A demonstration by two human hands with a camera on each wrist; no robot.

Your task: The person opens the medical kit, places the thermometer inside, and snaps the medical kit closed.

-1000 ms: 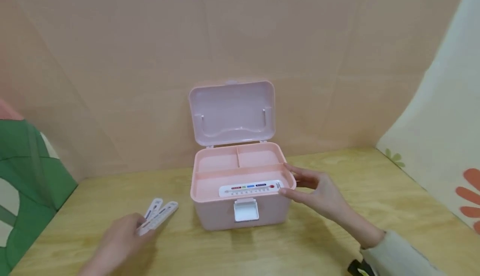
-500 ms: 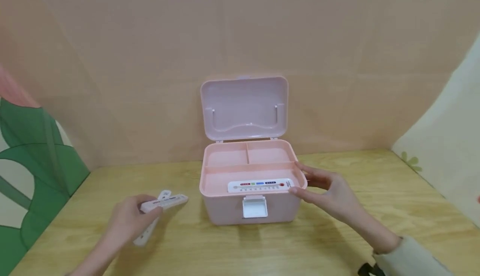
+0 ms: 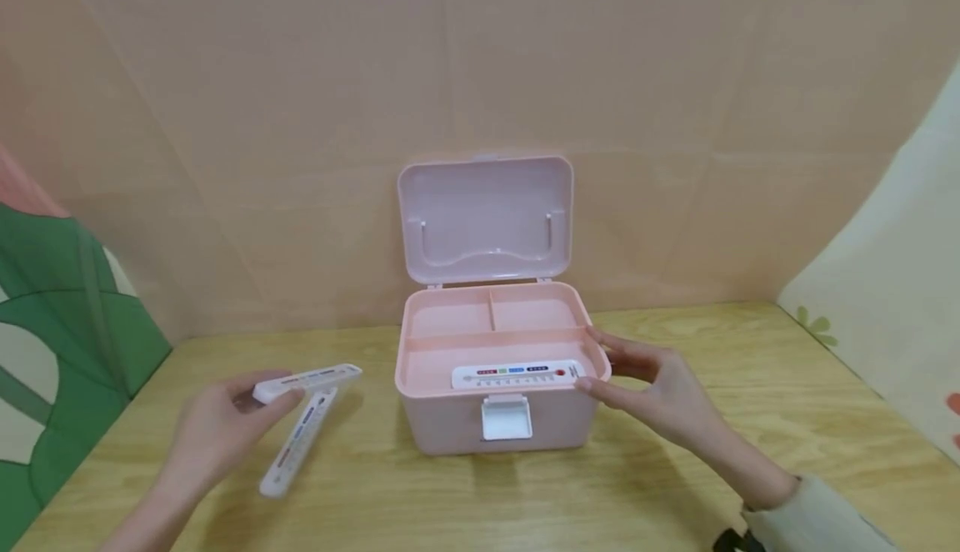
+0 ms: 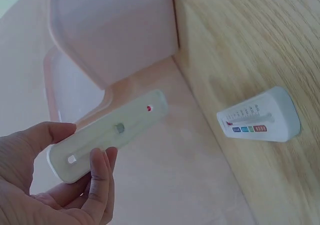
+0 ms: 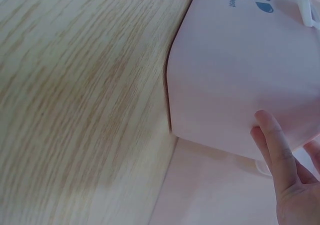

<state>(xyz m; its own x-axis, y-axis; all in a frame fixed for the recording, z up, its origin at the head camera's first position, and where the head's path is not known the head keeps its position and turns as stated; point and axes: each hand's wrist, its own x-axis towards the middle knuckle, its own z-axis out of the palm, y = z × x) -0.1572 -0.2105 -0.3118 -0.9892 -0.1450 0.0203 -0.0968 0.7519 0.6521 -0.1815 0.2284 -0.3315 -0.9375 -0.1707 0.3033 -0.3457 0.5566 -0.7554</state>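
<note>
In the head view my left hand [image 3: 217, 427] pinches a white strip thermometer [image 3: 307, 381] between thumb and fingers, raised left of the pink medicine chest [image 3: 442, 423]. The left wrist view shows this thermometer's [image 4: 115, 130] plain back, with a red bulb spot at one end. A second thermometer [image 3: 296, 448] lies on the table below the left hand. A third thermometer [image 3: 517, 374] lies in the chest's front tray compartment, scale side up. My right hand [image 3: 660, 385] rests against the chest's right side, thumb at the front corner, straight fingers on the wall [image 5: 272, 140].
The chest's lid [image 3: 487, 218] stands upright behind a tray [image 3: 495, 339] with two small rear compartments. A white latch [image 3: 506, 417] hangs at the front. A small dark object [image 3: 738, 540] shows beside the right sleeve [image 3: 810, 514]. A beige backdrop [image 3: 300, 160] rises behind the wooden table [image 3: 375, 494].
The two thermometers by my left hand are apart now: one has risen leftward in the fingers, the other lies on the table. My right hand keeps its place on the chest.
</note>
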